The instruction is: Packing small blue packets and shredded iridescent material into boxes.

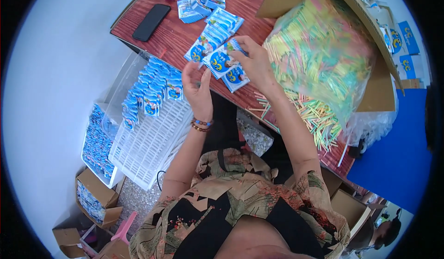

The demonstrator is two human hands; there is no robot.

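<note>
Sachets point(221, 61) pinched in right hand point(253, 60); left hand point(196, 85) open, just beside.

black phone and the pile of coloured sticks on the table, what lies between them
In the head view, blue and white packets lie spread on the red-brown table between the black phone and the coloured sticks; the right hand holds some there.

Bench point(240, 9): reddish wood with a visible grain, slightly shiny.
Sachets point(221, 61): glossy blue and white printed plastic film.
Bag point(323, 51): thin clear plastic, crinkled and shiny, over matt pastel sticks point(319, 120).
Crate point(148, 143): white moulded plastic lattice, smooth.
Box point(384, 88): matt brown cardboard.
Phone point(151, 22): smooth black slab, dull sheen.
Bracelets point(201, 124): small beads.
</note>
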